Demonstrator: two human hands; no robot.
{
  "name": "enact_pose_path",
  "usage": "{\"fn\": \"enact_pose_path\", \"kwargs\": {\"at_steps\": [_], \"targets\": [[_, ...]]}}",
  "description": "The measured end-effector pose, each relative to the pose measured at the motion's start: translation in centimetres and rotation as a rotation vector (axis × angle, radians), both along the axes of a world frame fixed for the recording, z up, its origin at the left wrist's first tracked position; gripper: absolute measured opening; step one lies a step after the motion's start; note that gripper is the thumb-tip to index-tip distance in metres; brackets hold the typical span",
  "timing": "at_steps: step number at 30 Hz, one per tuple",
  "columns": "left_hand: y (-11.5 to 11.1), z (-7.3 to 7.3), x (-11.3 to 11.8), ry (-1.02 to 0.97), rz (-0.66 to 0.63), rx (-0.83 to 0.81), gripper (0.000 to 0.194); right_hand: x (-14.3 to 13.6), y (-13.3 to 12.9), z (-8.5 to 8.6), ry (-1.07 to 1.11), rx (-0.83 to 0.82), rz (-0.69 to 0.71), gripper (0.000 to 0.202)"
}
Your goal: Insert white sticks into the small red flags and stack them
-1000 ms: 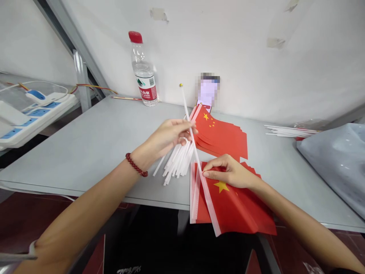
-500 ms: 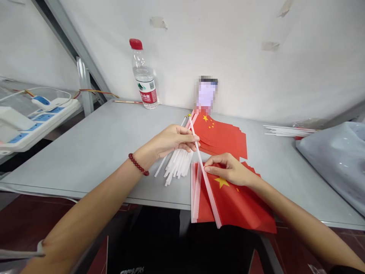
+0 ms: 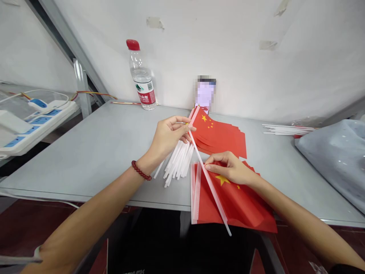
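Observation:
My left hand (image 3: 173,133) pinches a white flagpole (image 3: 196,149) near its gold-tipped top end. The pole slants down to the right through the pale sleeve of a red flag (image 3: 239,201) with yellow stars, and its bare end sticks out below the sleeve. My right hand (image 3: 228,166) is closed on that flag's upper corner, beside the sleeve. Under it, more red flags overhang the table's front edge. Several white sticks (image 3: 178,161) lie in a bundle below my left hand. Behind, a fanned stack of flags (image 3: 221,135) lies on the table.
A water bottle (image 3: 145,89) with a red cap stands by the wall. A phone (image 3: 205,93), blurred out, leans at the back. To the right are more white sticks (image 3: 286,129) and a grey bag (image 3: 333,160). A power strip (image 3: 37,121) is at far left.
The pole has slid down and to the right through the flag's sleeve, so its lower end now shows beneath. My left hand has moved slightly up and left, nearer the pole's top.

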State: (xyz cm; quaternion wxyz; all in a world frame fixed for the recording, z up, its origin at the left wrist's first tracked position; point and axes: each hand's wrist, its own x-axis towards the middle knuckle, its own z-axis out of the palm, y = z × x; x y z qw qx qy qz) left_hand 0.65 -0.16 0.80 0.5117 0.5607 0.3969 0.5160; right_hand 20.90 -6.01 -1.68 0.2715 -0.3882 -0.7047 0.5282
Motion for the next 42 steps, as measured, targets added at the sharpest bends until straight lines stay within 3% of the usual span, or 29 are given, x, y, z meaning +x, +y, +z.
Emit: {"fn": "enact_pose_path", "kwargs": {"at_steps": [5, 9, 11, 16, 22, 28, 31, 36, 42], "targets": [[-0.9, 0.6, -0.2, 0.09, -0.467, -0.22, 0.034, -0.1, 0.2, 0.1, -0.015, 0.106, -0.172, 0.028], [-1.4, 0.6, -0.1, 0.226, -0.736, -0.225, 0.032, 0.2, 0.6, 0.1, 0.05, 0.137, -0.301, 0.028], [-1.7, 0.5, 0.2, 0.239, -0.74, -0.206, 0.033, 0.4, 0.9, 0.1, 0.077, 0.136, -0.339, 0.026], [-2.0, 0.5, 0.6, 0.164, -0.593, -0.184, 0.059, 0.7, 0.8, 0.4, 0.066, 0.093, -0.301, 0.026], [-1.9, 0.3, 0.3, 0.258, -0.711, -0.198, 0.051, 0.1, 0.4, 0.3, 0.061, 0.111, -0.3, 0.028], [-2.2, 0.7, 0.4, 0.297, -0.755, -0.349, 0.08, 0.6, 1.0, 0.6, 0.157, 0.109, -0.496, 0.027], [-2.2, 1.2, 0.1, 0.394, -0.838, -0.358, 0.068, 1.4, 1.7, 1.1, 0.203, 0.078, -0.623, 0.027], [-1.4, 2.1, -1.3, 0.484, -0.784, -0.345, 0.042, 3.2, 3.0, 1.6, 0.253, 0.086, -0.783, 0.026], [-0.8, 2.4, -2.3, 0.6, -0.747, -0.264, 0.028, 4.0, 3.4, 1.6, 0.228, 0.082, -0.781, 0.025]]}}
